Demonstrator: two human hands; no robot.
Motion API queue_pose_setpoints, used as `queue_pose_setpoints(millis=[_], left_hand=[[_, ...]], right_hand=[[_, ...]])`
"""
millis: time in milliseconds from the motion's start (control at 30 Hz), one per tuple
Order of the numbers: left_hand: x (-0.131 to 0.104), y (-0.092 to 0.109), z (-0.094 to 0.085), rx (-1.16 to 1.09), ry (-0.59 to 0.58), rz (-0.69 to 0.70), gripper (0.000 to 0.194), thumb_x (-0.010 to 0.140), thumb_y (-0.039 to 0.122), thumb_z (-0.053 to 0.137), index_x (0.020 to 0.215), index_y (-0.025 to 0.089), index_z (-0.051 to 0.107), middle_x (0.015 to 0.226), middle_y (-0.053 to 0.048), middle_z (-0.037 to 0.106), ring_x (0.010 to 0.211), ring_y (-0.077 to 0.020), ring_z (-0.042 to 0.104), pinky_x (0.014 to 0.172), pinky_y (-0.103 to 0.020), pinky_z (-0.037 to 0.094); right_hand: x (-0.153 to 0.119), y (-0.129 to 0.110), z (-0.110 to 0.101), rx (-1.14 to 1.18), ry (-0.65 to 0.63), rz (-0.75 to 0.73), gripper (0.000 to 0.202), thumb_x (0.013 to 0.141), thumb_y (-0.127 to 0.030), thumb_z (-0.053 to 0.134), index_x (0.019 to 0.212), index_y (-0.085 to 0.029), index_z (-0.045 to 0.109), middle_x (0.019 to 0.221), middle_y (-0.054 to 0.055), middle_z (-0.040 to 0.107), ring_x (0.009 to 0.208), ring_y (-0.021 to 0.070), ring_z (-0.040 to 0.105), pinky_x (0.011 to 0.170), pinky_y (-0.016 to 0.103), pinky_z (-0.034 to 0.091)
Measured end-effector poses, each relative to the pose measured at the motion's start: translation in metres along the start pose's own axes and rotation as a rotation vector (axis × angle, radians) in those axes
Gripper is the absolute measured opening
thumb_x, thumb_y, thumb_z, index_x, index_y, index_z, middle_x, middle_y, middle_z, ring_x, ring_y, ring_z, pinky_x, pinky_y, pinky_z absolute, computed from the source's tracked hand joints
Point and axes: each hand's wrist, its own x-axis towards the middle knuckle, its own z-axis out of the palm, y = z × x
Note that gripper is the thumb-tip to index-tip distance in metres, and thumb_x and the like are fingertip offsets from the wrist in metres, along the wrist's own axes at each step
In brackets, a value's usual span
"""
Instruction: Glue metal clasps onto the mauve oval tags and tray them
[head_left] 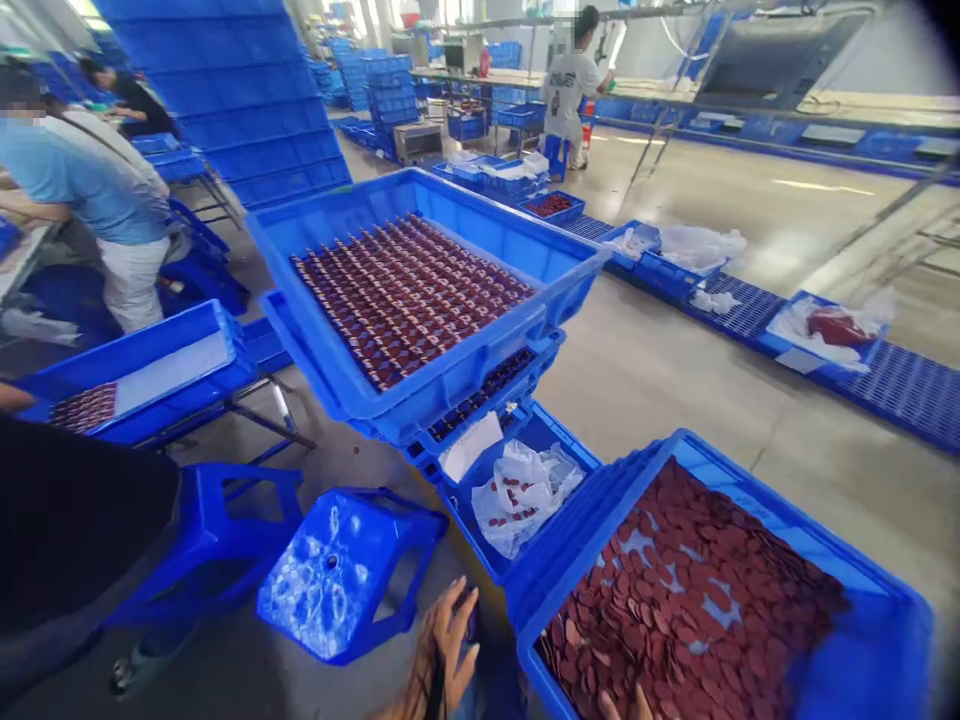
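My left hand (pixel 450 640) is at the bottom centre with its fingers apart and nothing in them, left of a blue crate (pixel 795 520) of dark red flat oval pieces (pixel 720 600). At the bottom edge, only fingertips of my right hand (pixel 626 706) show, over the red pieces; the rest is cut off, and whether it holds a piece cannot be made out. A large blue tray (pixel 577 262) with rows of dark red pieces (pixel 412 290) rests on other trays in the middle. Between tray and crate, a blue bin holds a white plastic bag (pixel 525 490) with a few red pieces.
Blue stools (pixel 330 580) stand at the lower left, beside a person in black (pixel 82 520). Another tray (pixel 172 375) is on a metal stand. A person in a blue shirt (pixel 97 180) leans at the far left. Crates with plastic bags (pixel 694 245) line a blue slatted walkway.
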Motion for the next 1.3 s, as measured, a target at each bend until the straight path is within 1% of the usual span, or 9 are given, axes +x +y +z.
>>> queue_pose_setpoints(millis=[167, 300, 433, 567, 633, 733, 967, 1100, 1300], left_hand=[[0.06, 0.078, 0.012, -0.092, -0.053, 0.483, 0.053, 0.096, 0.023, 0.048, 0.149, 0.022, 0.047, 0.155, -0.014, 0.047, 0.146, -0.0288, 0.04, 0.119, -0.047, 0.037], [0.122, 0.148, 0.051, -0.178, -0.109, 0.729, 0.048, 0.099, 0.021, 0.046, 0.147, 0.023, 0.049, 0.157, -0.013, 0.044, 0.146, -0.0285, 0.038, 0.119, -0.047, 0.035], [0.18, 0.21, 0.107, -0.16, -0.145, 0.732, 0.048, 0.095, 0.029, 0.061, 0.142, 0.022, 0.052, 0.157, -0.014, 0.042, 0.142, -0.0346, 0.042, 0.112, -0.059, 0.04], [0.217, 0.24, 0.161, -0.075, -0.153, 0.593, 0.049, 0.093, 0.035, 0.064, 0.139, 0.021, 0.053, 0.152, -0.014, 0.046, 0.135, -0.036, 0.047, 0.108, -0.063, 0.042], [0.217, 0.241, 0.177, -0.045, -0.166, 0.567, 0.048, 0.094, 0.036, 0.064, 0.138, 0.022, 0.054, 0.152, -0.013, 0.046, 0.136, -0.0357, 0.047, 0.11, -0.063, 0.04], [0.194, 0.233, 0.184, -0.016, -0.193, 0.551, 0.045, 0.094, 0.035, 0.062, 0.137, 0.023, 0.055, 0.156, -0.012, 0.043, 0.14, -0.0356, 0.041, 0.113, -0.064, 0.034], [0.121, 0.211, 0.151, 0.02, -0.321, 0.422, 0.04, 0.093, 0.039, 0.064, 0.129, 0.022, 0.061, 0.145, -0.012, 0.054, 0.135, -0.0336, 0.048, 0.112, -0.063, 0.035], [0.106, 0.209, 0.141, 0.022, -0.378, 0.287, 0.046, 0.092, 0.044, 0.064, 0.131, 0.022, 0.06, 0.145, -0.012, 0.054, 0.135, -0.0348, 0.047, 0.112, -0.064, 0.035], [0.095, 0.228, 0.15, -0.012, -0.409, 0.017, 0.047, 0.093, 0.045, 0.062, 0.133, 0.022, 0.058, 0.147, -0.013, 0.052, 0.133, -0.0357, 0.049, 0.108, -0.064, 0.039]], right_hand=[[-0.006, 0.044, -0.008, -0.037, 0.087, 0.244, 0.04, 0.095, -0.039, 0.064, 0.128, -0.018, 0.058, 0.133, 0.011, 0.058, 0.119, 0.0279, 0.059, 0.099, 0.052, 0.052], [0.021, 0.078, -0.013, -0.078, 0.113, 0.311, 0.046, 0.094, -0.039, 0.065, 0.135, -0.02, 0.054, 0.144, 0.012, 0.051, 0.129, 0.0306, 0.053, 0.105, 0.055, 0.047], [0.078, 0.12, -0.033, -0.101, 0.117, 0.338, 0.051, 0.095, -0.038, 0.064, 0.141, -0.022, 0.05, 0.152, 0.012, 0.043, 0.137, 0.0336, 0.045, 0.11, 0.059, 0.041], [0.134, 0.166, -0.045, -0.103, 0.091, 0.373, 0.054, 0.096, -0.039, 0.062, 0.145, -0.023, 0.046, 0.157, 0.012, 0.036, 0.141, 0.0354, 0.039, 0.113, 0.062, 0.035], [0.143, 0.175, -0.038, -0.091, 0.032, 0.36, 0.055, 0.095, -0.042, 0.062, 0.145, -0.023, 0.047, 0.159, 0.011, 0.034, 0.144, 0.0364, 0.035, 0.115, 0.064, 0.03], [0.126, 0.162, -0.017, -0.062, -0.077, 0.287, 0.055, 0.093, -0.046, 0.064, 0.142, -0.024, 0.05, 0.16, 0.01, 0.034, 0.147, 0.0366, 0.029, 0.118, 0.065, 0.022], [0.021, 0.113, 0.002, 0.001, -0.173, 0.338, 0.047, 0.091, -0.047, 0.065, 0.131, -0.023, 0.06, 0.146, 0.011, 0.05, 0.135, 0.0339, 0.044, 0.111, 0.061, 0.035], [-0.01, 0.127, -0.001, 0.106, -0.173, 0.455, 0.045, 0.094, -0.05, 0.059, 0.129, -0.021, 0.06, 0.136, 0.013, 0.057, 0.126, 0.0311, 0.053, 0.103, 0.057, 0.044], [-0.017, 0.146, 0.005, 0.371, -0.2, 0.528, 0.037, 0.098, -0.044, 0.058, 0.125, -0.02, 0.061, 0.131, 0.011, 0.061, 0.114, 0.0247, 0.061, 0.097, 0.049, 0.052]])
